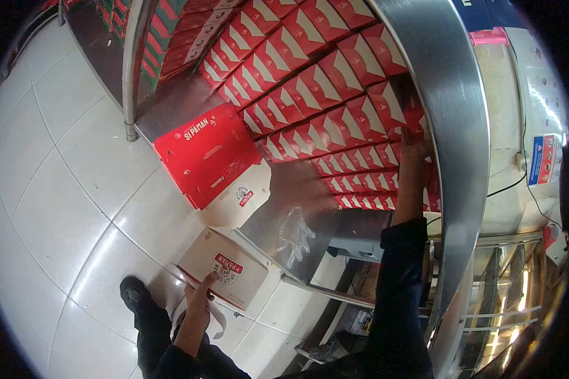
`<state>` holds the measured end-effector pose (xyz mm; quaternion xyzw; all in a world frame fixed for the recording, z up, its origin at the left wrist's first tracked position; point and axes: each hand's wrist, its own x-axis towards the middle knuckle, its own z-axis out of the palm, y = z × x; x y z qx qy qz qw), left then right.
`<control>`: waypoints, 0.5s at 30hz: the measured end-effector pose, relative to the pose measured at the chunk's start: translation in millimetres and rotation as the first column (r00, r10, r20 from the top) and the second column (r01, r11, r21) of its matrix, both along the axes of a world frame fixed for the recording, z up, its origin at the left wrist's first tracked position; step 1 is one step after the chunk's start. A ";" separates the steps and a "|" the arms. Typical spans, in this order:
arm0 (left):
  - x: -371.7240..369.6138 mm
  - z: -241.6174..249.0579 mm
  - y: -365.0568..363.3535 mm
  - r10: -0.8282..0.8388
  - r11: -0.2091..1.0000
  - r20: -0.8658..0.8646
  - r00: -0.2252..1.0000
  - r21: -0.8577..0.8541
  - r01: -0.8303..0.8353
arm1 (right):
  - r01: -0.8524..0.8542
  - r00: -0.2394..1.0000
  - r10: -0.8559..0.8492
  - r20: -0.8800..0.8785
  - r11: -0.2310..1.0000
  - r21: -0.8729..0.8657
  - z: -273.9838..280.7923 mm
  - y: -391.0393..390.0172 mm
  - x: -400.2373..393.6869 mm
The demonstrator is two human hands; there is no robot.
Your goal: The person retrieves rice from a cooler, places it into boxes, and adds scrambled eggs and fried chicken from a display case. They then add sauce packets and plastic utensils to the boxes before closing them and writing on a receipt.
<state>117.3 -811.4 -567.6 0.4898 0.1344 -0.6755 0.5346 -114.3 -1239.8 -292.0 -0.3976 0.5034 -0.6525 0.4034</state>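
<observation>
My left hand (199,304) grips a white cardboard food box (234,268) by its edge, the thumb lying across its printed top. This box is held low, over the tiled floor. My right arm stretches up to the shelf, where my right hand (415,148) grasps a red and white box (416,120) at the right end of a stacked row; part of the fingers is hidden. A dark gap shows just above that box. On the metal shelf lies a flattened red carton (208,148) with a cream flap (240,196).
Tight rows of red and white boxes (303,95) fill the shelf. A clear plastic glove (295,237) lies on the steel surface (265,230). A broad curved metal frame (455,120) runs beside my right arm, and a metal post (133,69) stands at upper left.
</observation>
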 end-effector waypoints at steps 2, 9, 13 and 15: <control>-2.9 -1.8 -1.5 -0.015 1.000 -0.002 1.000 -0.015 0.015 | 0.002 1.000 -0.002 -0.005 1.000 0.012 3.5 -4.9 8.5; -14.5 -1.8 -7.5 -0.088 0.995 0.046 0.995 -0.038 0.090 | -0.002 1.000 0.003 -0.015 1.000 0.029 -2.8 -1.6 12.8; -17.1 -5.7 -6.4 -0.068 0.997 0.060 0.996 -0.025 0.069 | -0.013 0.999 0.013 -0.033 1.000 0.024 -12.9 4.9 8.9; -15.1 -4.5 -5.7 -0.066 0.998 0.052 0.996 -0.005 0.066 | -0.023 1.000 0.024 -0.018 0.999 0.033 -21.1 20.1 -1.7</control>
